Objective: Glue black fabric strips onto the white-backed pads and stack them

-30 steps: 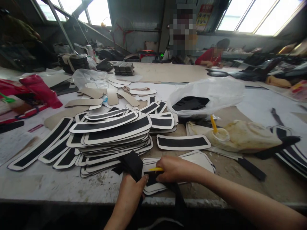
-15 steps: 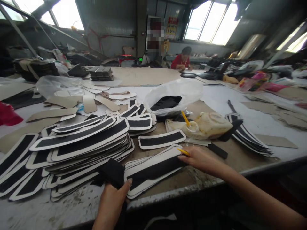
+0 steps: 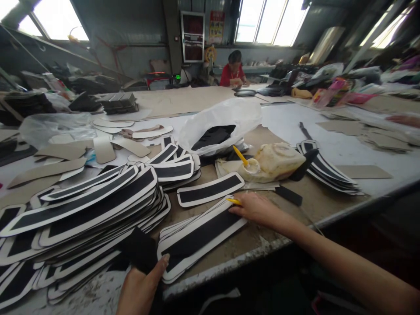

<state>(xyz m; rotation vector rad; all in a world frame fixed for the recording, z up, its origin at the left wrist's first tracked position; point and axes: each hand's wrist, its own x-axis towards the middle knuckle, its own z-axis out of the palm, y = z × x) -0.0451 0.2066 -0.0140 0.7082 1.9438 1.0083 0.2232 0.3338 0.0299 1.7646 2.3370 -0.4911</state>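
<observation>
A long black strip [image 3: 201,234] lies along the top white-edged panel [image 3: 203,218] of a small stack in front of me. My right hand [image 3: 257,209] is at the far end of this strip, fingers closed round a yellow pointed stick [image 3: 233,201] and fingertips touching the strip. At the near end my left hand [image 3: 140,282] rests its thumb on the panel's corner. A dark black piece [image 3: 139,250] sticks out from this hand, which seems closed on it; its other fingers are hidden. Just beyond the stack, a single finished-looking panel [image 3: 210,189] lies flat.
Many white-edged black panels [image 3: 98,205] are heaped at left. A yellowed glue container [image 3: 275,159] with another yellow stick [image 3: 240,155] stands beyond my right hand, near a plastic bag [image 3: 226,113]. More panels [image 3: 328,170] lie right. A person in red [image 3: 231,74] sits far back.
My view has turned to the right, so the scene sits further left. The black strip's near part, uneven before, now lies straighter on the panel. Both hands keep their places at its ends.
</observation>
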